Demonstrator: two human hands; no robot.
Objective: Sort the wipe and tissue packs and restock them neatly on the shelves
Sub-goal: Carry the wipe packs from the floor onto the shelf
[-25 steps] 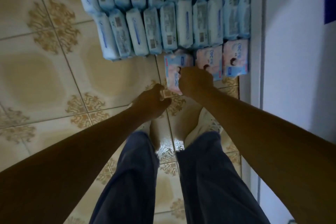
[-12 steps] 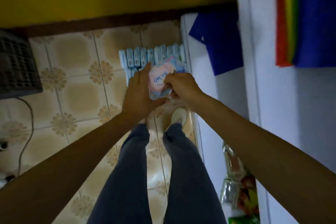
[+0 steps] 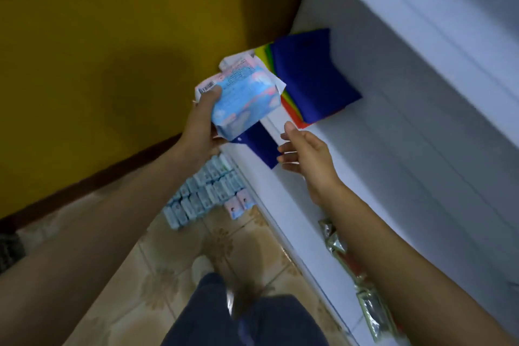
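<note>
— Which step are you at now?

— I am bringing one pack up to the shelf. My left hand (image 3: pixel 202 126) grips a pink and light-blue soft plastic pack (image 3: pixel 241 93). The thumb lies on its barcode end and the other fingers are curled under it. The pack is in the air at the centre of the frame, just left of the white shelf board (image 3: pixel 393 126). (It may be two packs pressed together, I cannot tell.)

— And the other hand?

— My right hand (image 3: pixel 303 152) holds nothing. Its fingers are loosely spread, a little right of centre, at the edge of the dark blue cloth flap (image 3: pixel 261 146) that hangs over the shelf front. Whether they touch it, I cannot say.

— Where should the pack go?

— On the bare white board, I judge. The stack of folded coloured cloths (image 3: pixel 311 78), dark blue on top, lies right behind the pack. So the next move calls for placing the pack beside the cloths and not on them, lying flat, with the free hand ready to straighten it.

— Is much left?

— I think yes. The rows of light-blue packs (image 3: pixel 202 194) and two pink packs (image 3: pixel 238 205) stand on the patterned tiled floor (image 3: pixel 196 239), below centre, near the foot of the shelf.
</note>
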